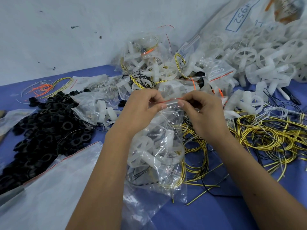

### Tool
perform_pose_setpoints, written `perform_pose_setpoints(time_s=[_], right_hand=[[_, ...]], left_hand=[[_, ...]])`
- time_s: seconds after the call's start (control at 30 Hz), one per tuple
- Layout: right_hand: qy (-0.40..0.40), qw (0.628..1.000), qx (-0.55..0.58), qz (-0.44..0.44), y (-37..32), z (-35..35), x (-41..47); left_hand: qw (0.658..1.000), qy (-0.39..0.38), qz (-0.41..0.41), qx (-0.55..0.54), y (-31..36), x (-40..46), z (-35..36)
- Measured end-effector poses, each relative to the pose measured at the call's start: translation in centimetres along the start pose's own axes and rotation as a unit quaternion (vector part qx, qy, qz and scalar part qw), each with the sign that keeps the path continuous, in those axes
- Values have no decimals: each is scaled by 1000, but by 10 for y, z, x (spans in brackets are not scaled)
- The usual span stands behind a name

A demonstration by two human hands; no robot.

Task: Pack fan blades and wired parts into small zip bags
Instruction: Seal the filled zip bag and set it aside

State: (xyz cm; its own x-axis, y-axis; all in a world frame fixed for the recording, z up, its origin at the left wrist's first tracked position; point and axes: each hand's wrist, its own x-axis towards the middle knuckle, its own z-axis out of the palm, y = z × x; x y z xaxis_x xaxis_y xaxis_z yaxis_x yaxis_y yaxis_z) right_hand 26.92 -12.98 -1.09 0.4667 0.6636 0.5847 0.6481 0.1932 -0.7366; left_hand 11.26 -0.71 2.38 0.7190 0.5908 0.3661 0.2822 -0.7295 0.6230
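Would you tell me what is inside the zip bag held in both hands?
The zip bag holds a white fan blade and yellow and black wires; crinkled plastic hides anything smaller.

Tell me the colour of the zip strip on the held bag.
Red, on the zip strip in the head view.

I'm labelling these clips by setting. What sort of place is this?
Probably a small parts-packing or kitting bench in a workshop. Bulk heaps cover the blue table: black rings, white fan blades, yellow-black wires. Both hands pinch a filled zip bag at its seal.
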Motion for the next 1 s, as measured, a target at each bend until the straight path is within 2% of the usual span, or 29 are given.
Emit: perform_pose_setpoints(time_s=[0.23,0.47,0.73,0.87,1.0], right_hand=[[-42,998,44,26,3,5,-3],[-33,999,34,11,0,4,-4],[-17,998,27,46,1,2,-1],[-13,998,30,49,0,3,-2],[2,997,35,63,-1,3,-2]], left_hand=[[1000,-6,18,9,3,0,2],[999,-10,31,22,-4,0,-2],[1000,-7,14,24,-10,1,-6],[999,1,30,19,-10,0,-5],[1000,6,-10,-24,-15,0,-8]])
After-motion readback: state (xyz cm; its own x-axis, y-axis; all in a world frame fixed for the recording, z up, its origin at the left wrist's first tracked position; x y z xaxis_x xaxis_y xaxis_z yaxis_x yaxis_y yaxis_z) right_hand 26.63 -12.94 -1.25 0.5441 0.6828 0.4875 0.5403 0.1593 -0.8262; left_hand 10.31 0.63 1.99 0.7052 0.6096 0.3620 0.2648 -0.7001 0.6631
